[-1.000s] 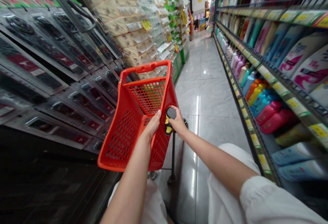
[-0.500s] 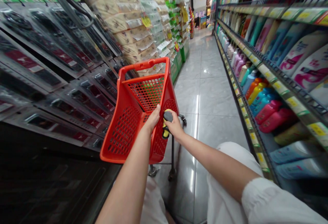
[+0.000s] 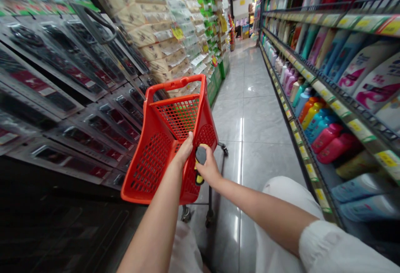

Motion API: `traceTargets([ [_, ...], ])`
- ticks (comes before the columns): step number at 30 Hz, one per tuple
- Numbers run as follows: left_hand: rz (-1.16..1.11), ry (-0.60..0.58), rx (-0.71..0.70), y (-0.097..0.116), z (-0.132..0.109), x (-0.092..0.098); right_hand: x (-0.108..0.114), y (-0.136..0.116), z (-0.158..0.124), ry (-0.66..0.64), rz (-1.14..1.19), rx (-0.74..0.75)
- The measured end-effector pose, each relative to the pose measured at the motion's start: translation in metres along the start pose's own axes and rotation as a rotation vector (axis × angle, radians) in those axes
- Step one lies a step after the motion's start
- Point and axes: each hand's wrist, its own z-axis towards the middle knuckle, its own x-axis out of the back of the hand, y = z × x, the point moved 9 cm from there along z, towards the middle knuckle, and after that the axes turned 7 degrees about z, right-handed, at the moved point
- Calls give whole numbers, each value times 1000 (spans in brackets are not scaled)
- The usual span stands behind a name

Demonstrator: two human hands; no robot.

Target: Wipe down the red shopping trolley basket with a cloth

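A red plastic shopping cart basket (image 3: 154, 169) on a wheeled metal frame stands just in front of me, tilted in the view. My left hand (image 3: 185, 150) is closed over the top rim of its right wall, thumb pointing up; its fingers are mostly hidden behind the wall. Beside the outside of that wall, my right hand (image 3: 210, 169) grips a small yellow-and-black tool with a rounded grey end (image 3: 201, 155). I cannot make out its exact kind, nor whether it touches the cart.
Packaged goods (image 3: 89, 129) hang on a rack to the left, with stacked paper packs (image 3: 156, 35) beyond. Shelves of bottles (image 3: 326, 135) line the right side. Between them runs a grey tiled aisle (image 3: 259, 119). My knee (image 3: 287, 194) is near the right shelf.
My right hand has moved the yellow-and-black tool a little down and toward the left along the cart's side. My left hand stays at the rim, slightly lower in view.
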Motion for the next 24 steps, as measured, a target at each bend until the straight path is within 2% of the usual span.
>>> traceTargets([
  [2,11,-7,-28,1,0,-1,12,-14,33,36,-29,35],
  [5,30,-27,-47,2,-7,-2,28,-3,63,152,-115,-92],
  [7,52,-26,-45,1,-13,1,29,13,63,198,-139,-202],
  [9,73,-4,-35,0,-20,7,22,18,51,197,-129,-228],
  [12,86,45,-9,-3,-28,16,10,-4,29,101,-78,-101],
  [16,104,67,-15,-4,-35,20,11,-55,17,-14,-72,115],
  [19,149,92,-9,-3,-42,21,9,-78,21,-87,-169,195],
  [22,170,111,-31,3,-50,21,3,-83,34,-119,-315,212],
  [24,155,59,-79,9,-54,14,5,-85,52,-89,-403,228],
])
